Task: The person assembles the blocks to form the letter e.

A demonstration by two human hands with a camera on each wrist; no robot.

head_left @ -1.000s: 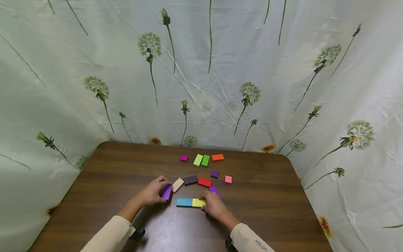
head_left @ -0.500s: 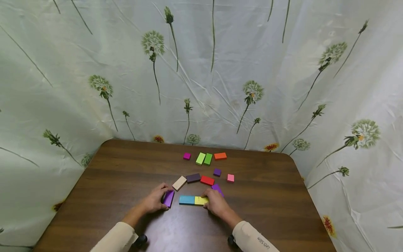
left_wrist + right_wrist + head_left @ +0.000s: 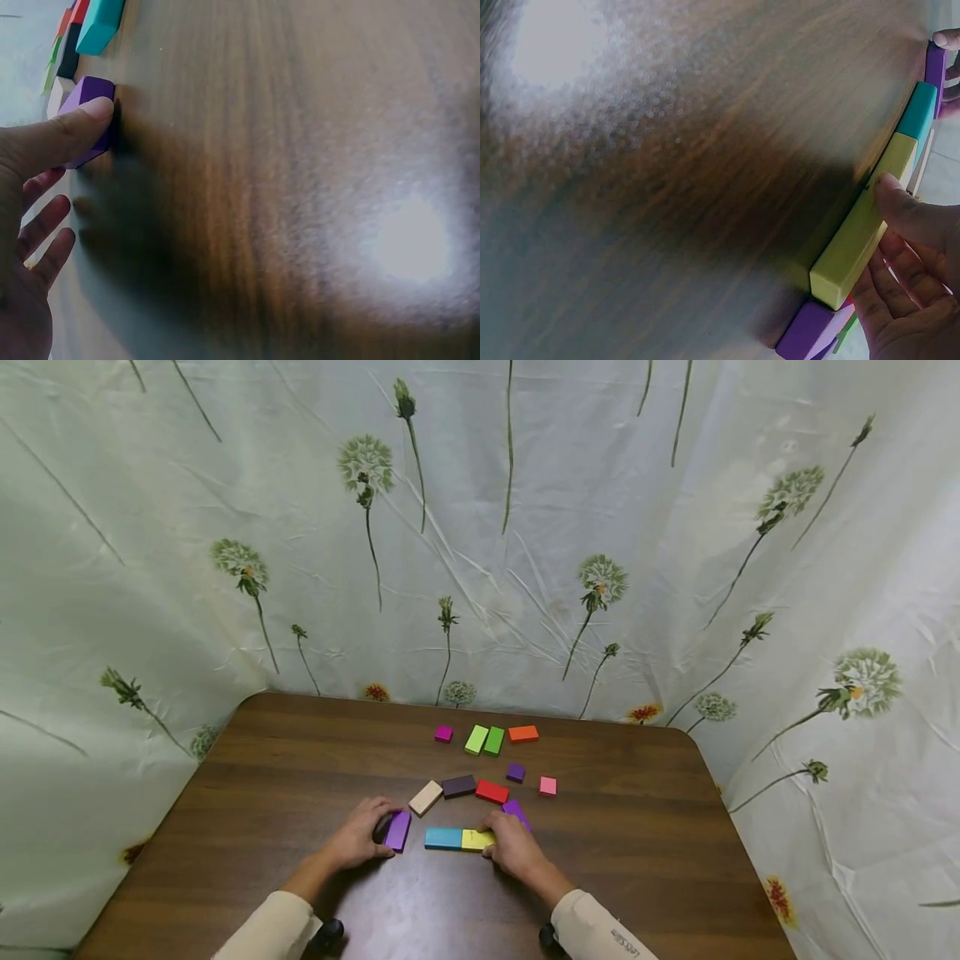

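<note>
My left hand [image 3: 358, 837] pinches a purple block [image 3: 397, 832] between thumb and fingers, left of the blue block. Its thumb lies on the purple block [image 3: 88, 124] in the left wrist view, with the lower fingers apart from it. My right hand [image 3: 516, 846] pinches a yellow block [image 3: 476, 840]. The right wrist view shows that thumb on the yellow block's [image 3: 855, 225] long side. A blue block [image 3: 443, 838] lies end to end with the yellow one. Behind the right hand, a second purple block [image 3: 516, 814] is partly hidden.
A beige block [image 3: 426, 798], a dark block [image 3: 459, 787] and a red block [image 3: 492, 792] curve behind the hands. Farther back lie magenta [image 3: 444, 734], light green [image 3: 476, 740], green [image 3: 493, 742], orange [image 3: 523, 734], small purple [image 3: 516, 772] and pink [image 3: 547, 786] blocks. A floral curtain [image 3: 480, 568] backs the table.
My left hand has drawn its purple block toward me, away from the beige block and level with the blue one. The right hand keeps its grip on the yellow block. The head view has shifted slightly.
</note>
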